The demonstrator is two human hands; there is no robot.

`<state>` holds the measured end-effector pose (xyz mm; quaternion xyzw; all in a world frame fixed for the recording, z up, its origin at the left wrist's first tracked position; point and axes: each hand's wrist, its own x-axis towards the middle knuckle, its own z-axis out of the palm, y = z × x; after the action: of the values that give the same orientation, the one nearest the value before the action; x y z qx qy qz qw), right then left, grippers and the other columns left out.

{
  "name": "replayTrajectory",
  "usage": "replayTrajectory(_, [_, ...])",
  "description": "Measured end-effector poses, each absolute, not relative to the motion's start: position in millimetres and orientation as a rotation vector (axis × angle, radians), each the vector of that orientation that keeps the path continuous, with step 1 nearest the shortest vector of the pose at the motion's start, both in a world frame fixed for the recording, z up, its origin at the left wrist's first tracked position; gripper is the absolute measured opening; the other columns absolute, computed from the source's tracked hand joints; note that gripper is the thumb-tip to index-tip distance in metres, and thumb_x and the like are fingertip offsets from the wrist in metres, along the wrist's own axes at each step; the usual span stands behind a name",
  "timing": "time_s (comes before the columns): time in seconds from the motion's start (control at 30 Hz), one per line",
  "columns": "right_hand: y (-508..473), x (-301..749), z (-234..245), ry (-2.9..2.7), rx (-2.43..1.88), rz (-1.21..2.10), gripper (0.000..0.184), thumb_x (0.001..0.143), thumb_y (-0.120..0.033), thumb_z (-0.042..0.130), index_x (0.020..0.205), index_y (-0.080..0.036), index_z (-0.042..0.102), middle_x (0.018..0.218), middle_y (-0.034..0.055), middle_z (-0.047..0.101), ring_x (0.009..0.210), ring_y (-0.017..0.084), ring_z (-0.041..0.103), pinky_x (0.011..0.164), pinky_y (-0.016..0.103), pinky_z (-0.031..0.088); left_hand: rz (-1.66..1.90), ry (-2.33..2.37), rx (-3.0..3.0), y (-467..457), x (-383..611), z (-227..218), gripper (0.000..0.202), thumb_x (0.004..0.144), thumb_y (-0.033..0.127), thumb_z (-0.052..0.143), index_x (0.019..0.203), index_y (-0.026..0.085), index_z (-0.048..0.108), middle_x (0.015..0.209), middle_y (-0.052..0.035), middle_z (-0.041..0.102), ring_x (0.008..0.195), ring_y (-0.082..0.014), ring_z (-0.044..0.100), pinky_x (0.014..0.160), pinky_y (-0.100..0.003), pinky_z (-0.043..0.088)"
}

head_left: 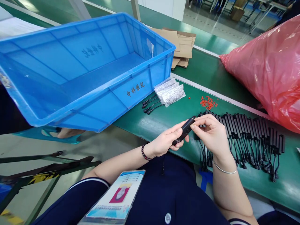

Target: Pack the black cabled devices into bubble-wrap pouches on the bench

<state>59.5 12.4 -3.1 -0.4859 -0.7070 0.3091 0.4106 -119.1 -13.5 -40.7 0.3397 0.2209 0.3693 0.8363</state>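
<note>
Green worktop (144, 123) stretches across the view, with a blue crate (137, 89) at the left, cardboard (185, 43) past its right end and a red bag (269, 68) at the far right. Over the near edge, the left hand (166, 140) has its grip closed round a black device (184, 132), held at a tilt, while the right hand (212, 134) pinches thumb and forefinger at its upper end, what lies between them hidden. Wrapped pieces (171, 90) lie beside the crate, red rings (208, 102) are scattered beyond the hands, and corded black units (250, 125) line up at the right.
</note>
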Motion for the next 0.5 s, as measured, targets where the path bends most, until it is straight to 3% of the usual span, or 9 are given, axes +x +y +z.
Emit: replayTrajectory(0.5, [13.6,54.5,-6.9,-1.752,-1.266,0.807,0.005,0.077,-0.023,0.069,0.073,-0.020,0.068,0.090,0.0058,0.061,0.084,0.018,0.064,0.065,0.030,0.059,0.784,0.482,0.717,-12.8,-123.1,-44.8,0.057,0.094,0.043,0.045,0.146,0.030,0.028,0.089,-0.0055,0.050,0.054,-0.0054,0.037,0.044,-0.018,0.021])
